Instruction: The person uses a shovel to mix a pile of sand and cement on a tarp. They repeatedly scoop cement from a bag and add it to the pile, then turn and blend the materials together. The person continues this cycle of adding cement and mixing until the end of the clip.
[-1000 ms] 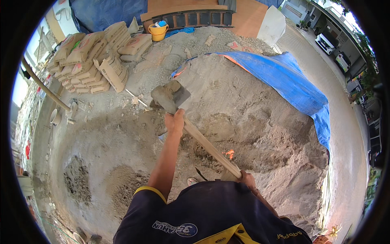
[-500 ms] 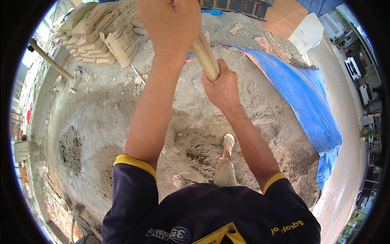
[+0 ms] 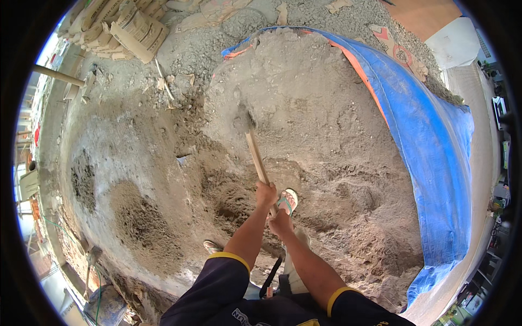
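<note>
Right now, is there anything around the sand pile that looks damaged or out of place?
Yes: torn paper lies on the gravel beyond the blue tarp, like litter. One bag stands tilted beside the stack, while the others lie flat.

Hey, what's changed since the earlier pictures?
The long wooden-handled tool swung up, then down onto the grey-brown sand heap. The bare left hand moved back along it toward the bare right hand. Both still grip it; the blue plastic tarp still edges the heap.
</note>
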The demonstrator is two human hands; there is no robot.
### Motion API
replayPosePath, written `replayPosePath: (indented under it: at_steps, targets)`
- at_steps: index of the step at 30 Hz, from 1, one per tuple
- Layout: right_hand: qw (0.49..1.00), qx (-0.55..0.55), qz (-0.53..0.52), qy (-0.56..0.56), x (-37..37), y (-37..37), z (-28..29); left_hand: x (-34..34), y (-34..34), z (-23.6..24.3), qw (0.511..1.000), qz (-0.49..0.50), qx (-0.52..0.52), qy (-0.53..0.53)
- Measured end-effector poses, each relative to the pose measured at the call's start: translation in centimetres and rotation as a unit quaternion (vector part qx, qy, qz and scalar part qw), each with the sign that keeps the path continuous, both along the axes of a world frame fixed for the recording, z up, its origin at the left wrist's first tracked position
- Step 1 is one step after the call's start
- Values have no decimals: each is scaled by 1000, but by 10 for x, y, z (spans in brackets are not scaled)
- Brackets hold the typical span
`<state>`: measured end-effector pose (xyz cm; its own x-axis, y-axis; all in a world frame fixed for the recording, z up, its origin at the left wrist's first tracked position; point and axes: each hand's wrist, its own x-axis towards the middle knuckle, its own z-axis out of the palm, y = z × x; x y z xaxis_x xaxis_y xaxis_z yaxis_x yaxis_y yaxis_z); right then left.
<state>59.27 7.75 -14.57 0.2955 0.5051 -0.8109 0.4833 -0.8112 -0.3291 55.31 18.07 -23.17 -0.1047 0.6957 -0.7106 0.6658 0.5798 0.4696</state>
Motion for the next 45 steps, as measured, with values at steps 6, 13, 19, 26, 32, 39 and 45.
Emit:
replayPosePath:
  at_steps: [6,13,19,26,32,39,45]
  targets:
    - [995,64,70,12,8,49,64,-8,48,42,995,51,-39,-82]
    - [990,-50,95,86,-52,130,165,-85,67,108,969,-2,-15,-246]
    - [968,-192,130,95,-153,117,241,-179,6,173,802,381,-186,-420]
    - [884,-265,383,40,-345,36,293,-371,-122,195,512,658,-240,-497]
    - [690,-128,712,30,-448,-10,378,-560,-230,172,382,793,-122,-458]
    - [609,14,790,60,-449,-10,447,-764,-307,229,307,823,147,-455]
    - [586,262,767,4,-483,-14,309,-864,-311,314,390,804,288,-343]
